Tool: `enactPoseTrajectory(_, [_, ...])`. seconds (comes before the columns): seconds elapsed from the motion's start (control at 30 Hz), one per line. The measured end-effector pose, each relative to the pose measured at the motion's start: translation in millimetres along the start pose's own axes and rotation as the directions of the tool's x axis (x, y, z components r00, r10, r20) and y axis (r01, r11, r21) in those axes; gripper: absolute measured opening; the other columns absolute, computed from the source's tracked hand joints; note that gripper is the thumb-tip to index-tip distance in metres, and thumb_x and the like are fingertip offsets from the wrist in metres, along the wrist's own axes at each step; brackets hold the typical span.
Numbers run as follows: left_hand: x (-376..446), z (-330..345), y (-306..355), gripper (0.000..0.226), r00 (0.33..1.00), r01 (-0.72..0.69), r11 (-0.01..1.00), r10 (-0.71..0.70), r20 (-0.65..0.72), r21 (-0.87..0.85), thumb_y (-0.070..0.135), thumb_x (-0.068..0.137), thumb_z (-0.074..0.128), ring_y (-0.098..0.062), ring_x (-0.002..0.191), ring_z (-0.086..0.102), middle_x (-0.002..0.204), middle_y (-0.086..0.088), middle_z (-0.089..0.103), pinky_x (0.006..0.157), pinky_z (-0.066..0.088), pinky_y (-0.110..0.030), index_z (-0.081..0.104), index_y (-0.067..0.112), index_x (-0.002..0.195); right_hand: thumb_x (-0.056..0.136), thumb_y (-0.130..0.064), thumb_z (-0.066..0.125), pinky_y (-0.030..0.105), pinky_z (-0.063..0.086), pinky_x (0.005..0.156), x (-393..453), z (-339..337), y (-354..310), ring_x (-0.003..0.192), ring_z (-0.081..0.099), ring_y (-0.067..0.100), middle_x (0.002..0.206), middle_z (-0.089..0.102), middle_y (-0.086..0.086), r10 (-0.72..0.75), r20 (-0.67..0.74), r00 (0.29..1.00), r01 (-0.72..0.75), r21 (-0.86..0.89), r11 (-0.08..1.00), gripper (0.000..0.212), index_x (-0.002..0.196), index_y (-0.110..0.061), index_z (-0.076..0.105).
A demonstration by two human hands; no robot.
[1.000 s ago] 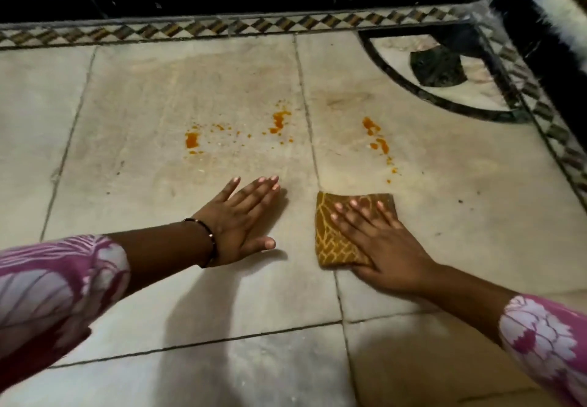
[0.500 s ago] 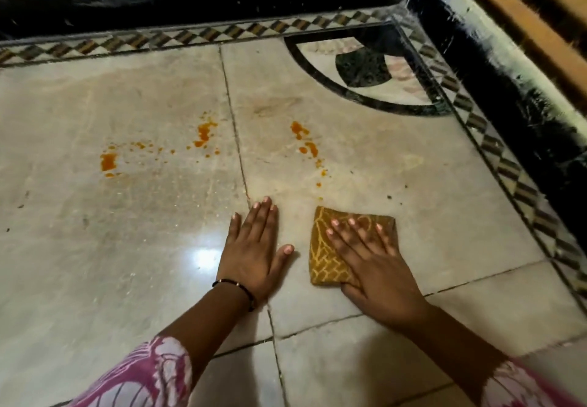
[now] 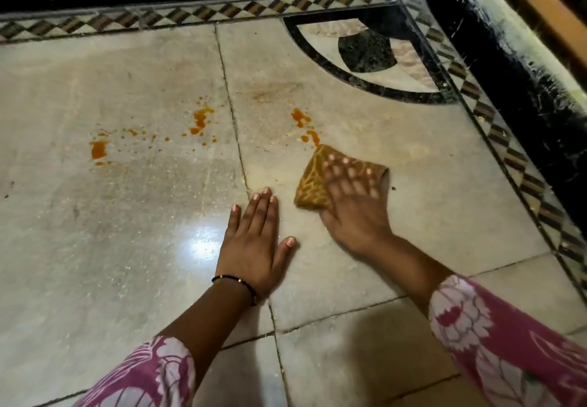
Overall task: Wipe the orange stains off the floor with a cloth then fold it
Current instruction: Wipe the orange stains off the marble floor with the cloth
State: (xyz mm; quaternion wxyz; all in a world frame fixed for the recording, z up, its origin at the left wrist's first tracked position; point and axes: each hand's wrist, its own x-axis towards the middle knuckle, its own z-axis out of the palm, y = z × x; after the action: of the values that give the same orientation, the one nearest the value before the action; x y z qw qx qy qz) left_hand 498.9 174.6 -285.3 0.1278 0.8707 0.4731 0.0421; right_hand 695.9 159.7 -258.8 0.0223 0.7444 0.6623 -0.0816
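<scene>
The cloth (image 3: 313,178) lies folded on the floor (image 3: 127,216), just right of a tile joint, turned like a diamond. Its far corner points up-left and touches the nearest orange stain (image 3: 313,136); its long axis runs from the near-left corner to the far-right one. My right hand (image 3: 352,203) lies flat on it, fingers (image 3: 341,168) straight and spread, pressing it down rather than gripping it. They point away from me and are blurred. That forearm comes in from the lower right, its sleeve (image 3: 508,343) pink and white.

My left hand (image 3: 254,244) rests palm down on the floor just left of the cloth, not touching it. Its fingers are straight and together, thumb out toward the cloth, holding nothing, with a black bracelet (image 3: 236,281) at the wrist.

More stains (image 3: 200,121) lie farther left across the joint, and one (image 3: 98,149) well to the left. A checkered border (image 3: 190,16) runs along the far edge.
</scene>
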Motion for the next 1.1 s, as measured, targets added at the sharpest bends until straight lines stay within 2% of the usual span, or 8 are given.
enactPoseTrajectory(0.1, [0,0,-1,0.075,1.0,-0.01,1.0,0.01,-0.003,0.007,0.059,0.092,0.015,-0.018,0.144,0.005,0.156,-0.006,0.006,0.115,-0.005,-0.038,0.015,0.009,0.148,0.082,-0.048,0.033,0.046,0.005,0.115,-44,11,-1,0.145,0.011,0.02,0.157,0.017,0.002,-0.154,-0.02,0.988,0.155,0.007,0.988,0.078,0.151,-0.017,0.014])
enactPoseTrajectory(0.23, [0,3,0,0.073,1.0,-0.001,1.0,0.0,-0.03,-0.013,0.058,0.093,0.014,-0.015,0.144,0.0,0.156,-0.004,0.002,0.115,-0.005,-0.038,0.011,0.011,0.149,0.079,-0.047,0.04,0.055,0.02,0.112,-84,15,65,0.142,0.02,0.023,0.154,0.026,0.005,-0.057,-0.078,0.995,0.061,0.051,0.997,0.079,0.149,-0.016,0.021])
enactPoseTrajectory(0.33, [-1,1,1,0.073,0.999,0.001,1.0,-0.001,-0.036,-0.011,0.058,0.093,0.014,-0.014,0.143,-0.002,0.156,-0.004,0.003,0.115,-0.004,-0.039,0.011,0.01,0.148,0.082,-0.053,0.028,0.051,0.009,0.116,-59,7,90,0.144,0.015,0.025,0.157,0.021,0.007,0.185,-0.068,0.98,-0.185,0.019,0.983,0.079,0.151,-0.018,0.014])
enactPoseTrajectory(0.43, [-1,1,1,0.072,1.0,0.0,1.0,-0.001,-0.03,-0.014,0.056,0.093,0.016,-0.014,0.143,-0.001,0.156,-0.004,0.004,0.115,-0.004,-0.038,0.013,0.01,0.148,0.082,-0.057,0.014,0.047,-0.004,0.115,-8,2,71,0.146,0.003,0.023,0.16,0.008,0.003,0.295,-0.071,0.953,-0.296,0.001,0.955,0.08,0.152,-0.02,0.003])
enactPoseTrajectory(0.57, [0,2,0,0.072,1.0,-0.001,1.0,0.001,-0.026,0.003,0.053,0.092,0.022,-0.014,0.142,0.001,0.156,-0.006,0.008,0.115,-0.002,-0.039,0.015,0.009,0.148,0.076,-0.057,0.007,0.04,-0.012,0.112,12,-8,28,0.146,-0.002,0.021,0.16,-0.001,-0.001,0.034,0.015,0.999,-0.034,-0.023,0.999,0.082,0.151,-0.025,-0.002])
enactPoseTrajectory(0.73, [0,4,-1,0.072,1.0,-0.005,1.0,0.005,-0.026,-0.007,0.053,0.092,0.023,-0.017,0.144,0.005,0.156,-0.007,0.01,0.115,0.001,-0.041,0.016,0.009,0.148,0.082,-0.048,0.033,0.041,-0.001,0.117,-51,6,39,0.146,-0.003,0.014,0.159,0.003,-0.007,-0.266,0.063,0.962,0.265,0.02,0.964,0.078,0.152,-0.027,0.004])
enactPoseTrajectory(0.9, [0,5,0,0.072,1.0,0.001,0.999,-0.002,-0.019,-0.041,0.053,0.092,0.02,-0.018,0.145,0.001,0.157,-0.005,0.005,0.116,0.001,-0.043,0.011,0.011,0.149,0.078,-0.05,0.039,0.042,0.014,0.116,-78,2,104,0.145,0.016,0.022,0.156,0.017,0.001,-0.081,0.056,0.995,0.076,0.098,0.992,0.083,0.15,-0.033,0.001])
enactPoseTrajectory(1.1, [1,4,0,0.072,1.0,-0.002,0.999,0.001,-0.014,-0.047,0.052,0.091,0.025,-0.02,0.145,0.006,0.157,-0.008,0.009,0.115,0.004,-0.044,0.015,0.009,0.148,0.08,-0.071,0.018,0.041,0.002,0.118,18,-8,62,0.146,0.004,0.02,0.159,0.005,-0.002,0.136,-0.049,0.99,-0.133,0.05,0.99,0.086,0.151,-0.024,0.005])
